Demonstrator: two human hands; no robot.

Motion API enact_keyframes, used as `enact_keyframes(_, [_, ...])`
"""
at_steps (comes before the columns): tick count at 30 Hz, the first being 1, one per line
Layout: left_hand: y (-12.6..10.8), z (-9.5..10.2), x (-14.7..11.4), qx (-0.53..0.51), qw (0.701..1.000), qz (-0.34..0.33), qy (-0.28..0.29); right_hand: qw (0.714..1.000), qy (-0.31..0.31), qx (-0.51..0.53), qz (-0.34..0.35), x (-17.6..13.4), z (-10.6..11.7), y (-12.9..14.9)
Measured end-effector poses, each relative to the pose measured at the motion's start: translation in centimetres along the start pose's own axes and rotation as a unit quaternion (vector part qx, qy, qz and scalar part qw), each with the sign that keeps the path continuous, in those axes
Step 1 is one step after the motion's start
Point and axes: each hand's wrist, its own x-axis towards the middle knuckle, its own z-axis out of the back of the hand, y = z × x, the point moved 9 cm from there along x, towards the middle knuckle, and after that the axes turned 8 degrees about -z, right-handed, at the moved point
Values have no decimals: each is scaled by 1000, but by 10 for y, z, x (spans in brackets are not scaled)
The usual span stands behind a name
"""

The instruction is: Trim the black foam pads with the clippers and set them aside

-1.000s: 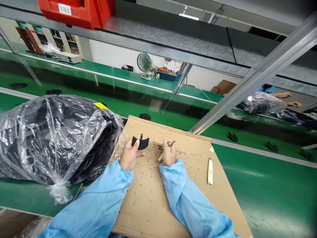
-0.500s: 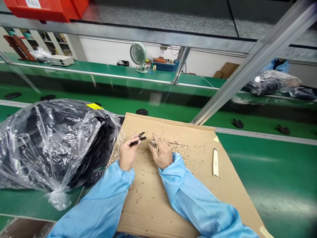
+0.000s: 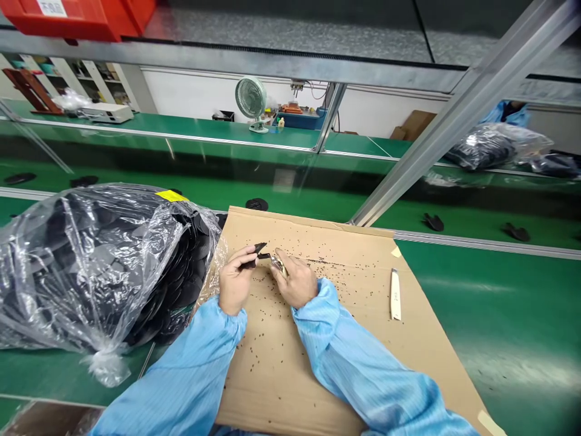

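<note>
My left hand (image 3: pixel 235 280) is closed on a flat black plastic part (image 3: pixel 259 247) with two prongs that stick out to the right. In my right hand (image 3: pixel 296 280) are small shiny metal nippers (image 3: pixel 278 264), mostly hidden by the fingers. Their tip is at the end of the lower prong; whether it touches is too small to tell. Both hands are above a brown cardboard sheet (image 3: pixel 272 387) strewn with tiny black bits.
To the left lies a clear plastic bag (image 3: pixel 91 254) full of black discs. A white-handled knife (image 3: pixel 395 295) rests on the cardboard's right side. Several black parts lie on the green belt (image 3: pixel 308 209) behind. A metal post (image 3: pixel 422 145) slants up at right.
The nippers have come left to the black part's lower prong, closing the gap between them. My left hand has hardly moved.
</note>
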Motion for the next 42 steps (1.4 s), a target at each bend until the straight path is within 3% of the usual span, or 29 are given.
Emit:
enact_keyframes(11, [2, 0, -1, 15, 1000, 27, -3, 998, 51, 3, -43, 1, -4, -4])
enact_keyframes(18, [17, -3, -9, -12, 988, 149, -24, 980, -79, 179, -15, -2, 18, -3])
enact_keyframes(22, [22, -13, -13, -53, 979, 194, 11, 965, -51, 253, 51, -2, 20, 8])
enact_keyframes(25, [23, -14, -15, -103, 969, 224, 2, 956, -16, 291, 46, -1, 14, 9])
enact_keyframes(31, [10, -40, -20, -187, 950, 216, 124, 938, -32, 345, -11, 1, 10, -4])
enact_keyframes(34, [13, -38, -19, -131, 964, 199, 121, 949, -57, 311, -7, 0, 13, -4])
enact_keyframes(38, [15, -26, -14, -43, 981, 166, 91, 980, -96, 174, 11, -3, 16, 0])
enact_keyframes(42, [6, -13, -7, 86, 987, 105, 82, 997, -55, 34, 41, -4, 5, 8])
